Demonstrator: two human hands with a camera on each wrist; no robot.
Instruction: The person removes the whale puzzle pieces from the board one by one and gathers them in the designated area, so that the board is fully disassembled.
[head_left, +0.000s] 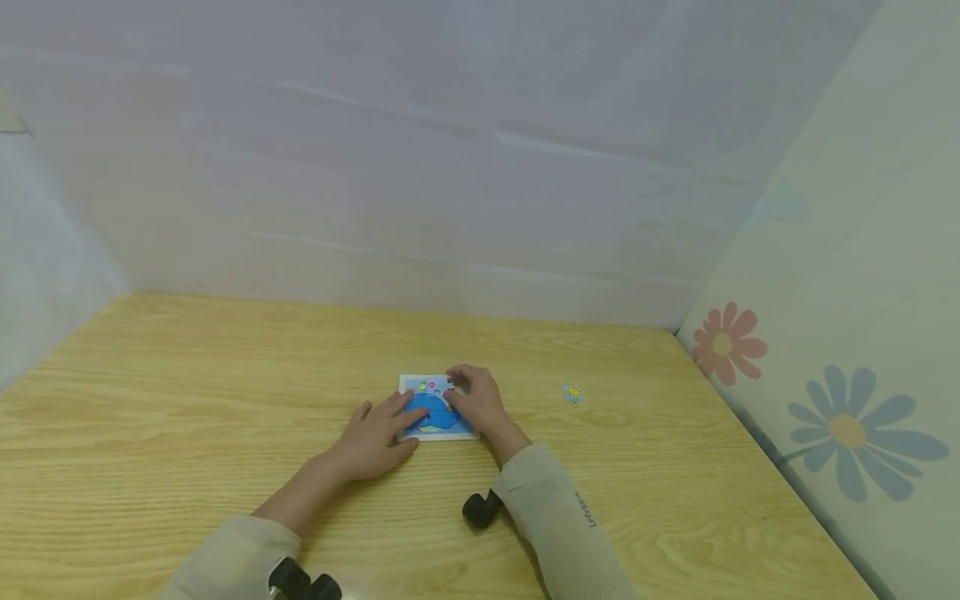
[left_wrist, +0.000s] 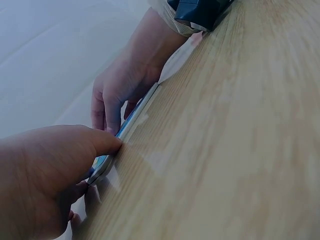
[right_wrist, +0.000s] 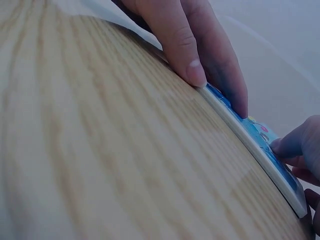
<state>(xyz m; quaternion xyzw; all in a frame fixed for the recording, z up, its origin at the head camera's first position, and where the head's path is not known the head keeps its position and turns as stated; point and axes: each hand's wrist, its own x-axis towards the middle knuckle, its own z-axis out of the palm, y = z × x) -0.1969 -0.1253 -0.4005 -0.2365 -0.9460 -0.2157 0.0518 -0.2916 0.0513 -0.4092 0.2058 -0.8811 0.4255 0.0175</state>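
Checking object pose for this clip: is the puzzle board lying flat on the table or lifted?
Flat. The puzzle board lies on the table, both wrist views showing its edge against the wood.

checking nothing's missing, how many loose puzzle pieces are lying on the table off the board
1: a small loose piece lies on the table to the right of the puzzle board, apart from both hands. Others may be hidden under the hands on the board.

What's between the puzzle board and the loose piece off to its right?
Bare wooden table only, in the head view, between the puzzle board and the loose piece.
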